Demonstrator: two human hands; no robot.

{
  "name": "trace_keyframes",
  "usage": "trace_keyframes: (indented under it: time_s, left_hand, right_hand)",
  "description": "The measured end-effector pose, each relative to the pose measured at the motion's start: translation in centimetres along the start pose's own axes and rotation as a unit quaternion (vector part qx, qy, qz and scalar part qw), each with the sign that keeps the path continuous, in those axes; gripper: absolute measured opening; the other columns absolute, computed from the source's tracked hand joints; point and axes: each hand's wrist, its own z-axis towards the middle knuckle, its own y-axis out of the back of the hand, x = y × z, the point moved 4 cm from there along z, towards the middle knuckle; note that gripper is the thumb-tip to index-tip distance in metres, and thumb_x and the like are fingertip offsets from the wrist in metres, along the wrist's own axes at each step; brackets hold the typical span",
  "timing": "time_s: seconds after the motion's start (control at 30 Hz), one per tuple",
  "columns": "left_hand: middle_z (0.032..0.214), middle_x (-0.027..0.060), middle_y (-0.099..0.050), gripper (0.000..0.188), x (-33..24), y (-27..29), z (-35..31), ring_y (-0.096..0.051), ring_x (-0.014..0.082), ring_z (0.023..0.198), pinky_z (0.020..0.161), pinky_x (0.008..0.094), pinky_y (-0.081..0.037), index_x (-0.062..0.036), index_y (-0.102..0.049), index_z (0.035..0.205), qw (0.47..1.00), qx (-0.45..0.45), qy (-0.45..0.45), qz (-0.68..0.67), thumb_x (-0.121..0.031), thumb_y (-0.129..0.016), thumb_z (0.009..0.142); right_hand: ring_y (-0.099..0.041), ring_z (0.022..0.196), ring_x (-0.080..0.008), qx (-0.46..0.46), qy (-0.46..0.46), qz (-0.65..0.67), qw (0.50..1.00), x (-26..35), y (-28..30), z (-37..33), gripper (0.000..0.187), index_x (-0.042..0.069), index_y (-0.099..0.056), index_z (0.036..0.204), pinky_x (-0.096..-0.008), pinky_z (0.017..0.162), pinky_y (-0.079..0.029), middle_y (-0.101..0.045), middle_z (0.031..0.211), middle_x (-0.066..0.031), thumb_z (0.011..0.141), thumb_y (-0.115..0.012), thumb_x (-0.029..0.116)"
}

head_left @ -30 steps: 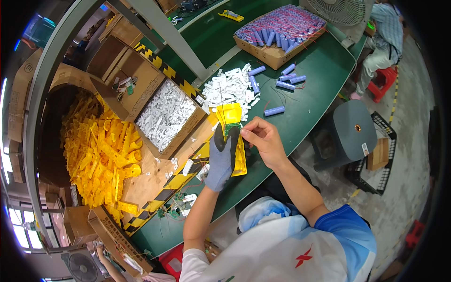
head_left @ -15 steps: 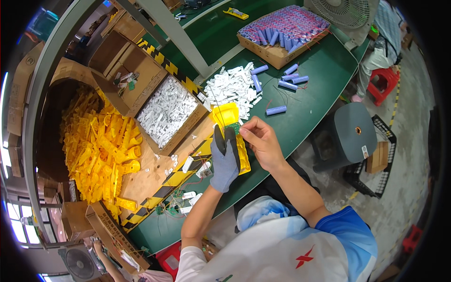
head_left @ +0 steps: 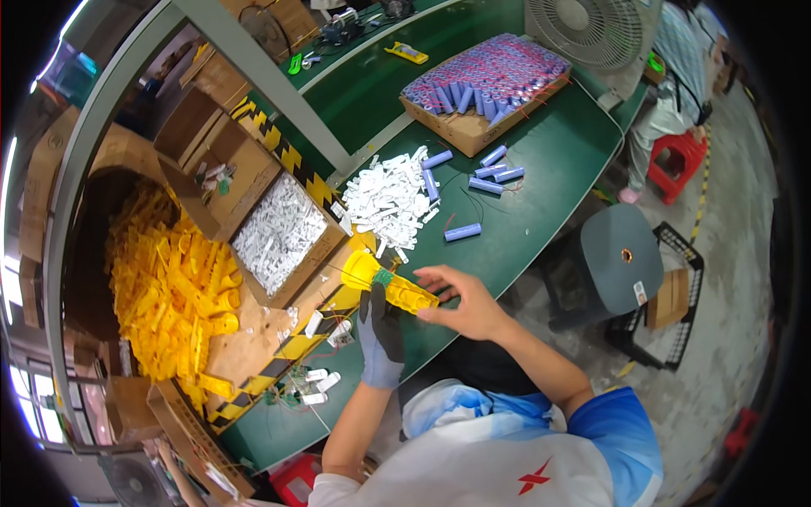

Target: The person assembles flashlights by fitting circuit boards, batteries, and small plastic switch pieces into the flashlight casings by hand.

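Note:
A yellow plastic flashlight-shaped housing (head_left: 410, 297) is held over the near edge of the green table, its wide end toward the left. A small green circuit board (head_left: 383, 277) sits in its middle, with thin dark wires beside it. My left hand (head_left: 380, 340), in a grey and black glove, grips the housing from below. My bare right hand (head_left: 471, 306) has its thumb and fingers curled around the housing's narrow end. Just beyond lies a heap of small white plastic pieces (head_left: 389, 198). A loose violet battery cell (head_left: 463, 231) rests to its right.
Several more cells (head_left: 498, 172) lie before a carton (head_left: 465, 135) packed with them. A fan (head_left: 583, 38) stands behind. On the left are a box of white pieces (head_left: 283, 232) and a heap of yellow housings (head_left: 173, 296). A grey stool (head_left: 621, 253) stands right. A metal post (head_left: 262, 80) rises at the table's far side.
The housing has turned from nearly upright to slanting, its narrow end now toward the right. My right hand has moved from the circuit board to that narrow end. The head view has shifted slightly.

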Motion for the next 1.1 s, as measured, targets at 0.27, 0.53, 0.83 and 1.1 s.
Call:
trace_keyframes:
  time_s: [0.27, 0.53, 0.83, 1.1]
  left_hand:
    - [0.136, 0.0114, -0.054, 0.053, 3.6, 2.0, -5.2, -0.056, 0.0231, 0.123, 0.101, 0.0391, -0.049, -0.0028, -0.043, 0.144, 0.981, -0.191, -0.017, 0.017, -0.001, -0.064, 0.096]
    - [0.148, 0.0183, -0.044, 0.068, -3.3, 0.7, -8.1, -0.04, 0.0439, 0.137, 0.112, 0.056, -0.034, -0.0117, -0.056, 0.139, 0.702, -0.107, -0.297, 0.639, -0.017, -0.081, 0.077]
    - [0.136, 0.0148, -0.054, 0.051, -1.9, -3.5, 0.1, -0.049, 0.0377, 0.129, 0.112, 0.0479, -0.039, -0.0128, -0.063, 0.128, 0.663, 0.126, -0.228, 0.702, -0.037, -0.075, 0.085]
    - [0.112, 0.0099, -0.064, 0.028, -1.0, -2.5, 1.0, -0.058, 0.0338, 0.109, 0.098, 0.0451, -0.044, -0.0101, -0.068, 0.099, 0.774, 0.109, -0.157, 0.603, -0.026, -0.08, 0.079]
  right_hand:
    - [-0.065, 0.106, -0.0325, 0.005, 0.112, -0.212, 0.971, -0.9, 1.2, -0.6, 0.051, 0.007, -0.068, 0.123, -0.0408, 0.093, -0.053, -0.07, 0.117, -0.0126, 0.075, -0.085, 0.014]
    - [-0.06, 0.115, -0.0334, 0.136, 0.153, -0.284, 0.937, 0.2, 3.4, 3.1, 0.05, 0.007, -0.068, 0.125, -0.0414, 0.099, -0.05, -0.07, 0.118, -0.0127, 0.077, -0.081, 0.01]
    - [-0.06, 0.098, -0.0334, -0.012, 0.142, -0.496, 0.857, -0.9, 9.0, 5.7, 0.031, 0.004, -0.07, 0.113, -0.0433, 0.087, -0.049, -0.068, 0.104, -0.012, 0.083, -0.075, 0.008]
    - [-0.064, 0.088, -0.0257, -0.013, 0.143, -0.427, 0.893, -1.1, 7.4, 4.3, 0.025, 0.004, -0.068, 0.107, -0.0359, 0.082, -0.05, -0.07, 0.101, -0.0096, 0.083, -0.077, 0.006]
